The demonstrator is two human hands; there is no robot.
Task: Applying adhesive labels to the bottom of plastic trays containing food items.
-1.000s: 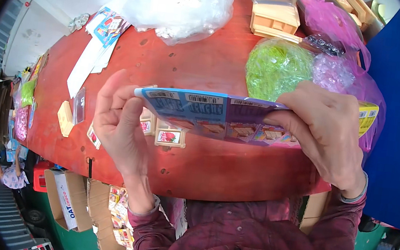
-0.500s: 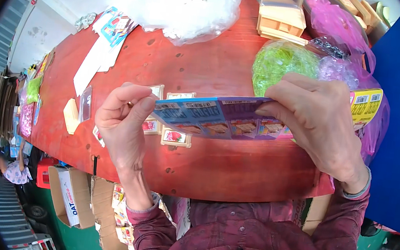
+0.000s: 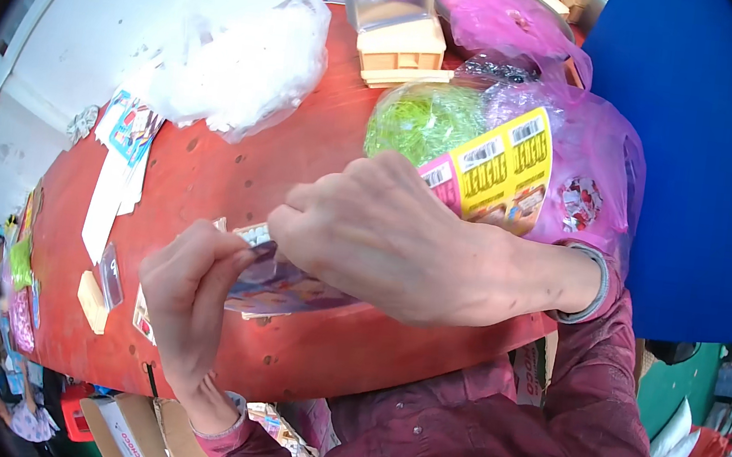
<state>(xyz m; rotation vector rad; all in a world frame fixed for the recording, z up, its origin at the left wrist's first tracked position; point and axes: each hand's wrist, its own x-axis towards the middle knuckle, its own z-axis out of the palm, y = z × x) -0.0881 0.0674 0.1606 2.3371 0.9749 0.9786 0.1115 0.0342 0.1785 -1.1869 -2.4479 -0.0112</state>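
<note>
A long strip of printed labels (image 3: 499, 167) is between my hands, with purple, pink and yellow sections. My left hand (image 3: 191, 299) pinches the purple end between thumb and fingers. Closed over the strip close beside it is my right hand (image 3: 383, 239), back of the hand up; its fingertips are mostly hidden. The yellow end sticks out beyond the right wrist, tilted upward. Beneath the strip, small cream boxes (image 3: 255, 234) lie on the red table (image 3: 215, 365), largely covered by my hands.
A clear bag of white filling (image 3: 249, 62) lies at the back left. Green shredded filler (image 3: 428, 123) and a pink plastic bag (image 3: 604, 156) sit to the right, before a blue panel (image 3: 688, 175). Cream trays (image 3: 402, 48) stand behind. Cardboard boxes (image 3: 136, 428) are below the table edge.
My right hand has moved left, close to my left hand. The strip has turned, its yellow end now higher and its blue section out of sight. The whole view has shifted rightward.
</note>
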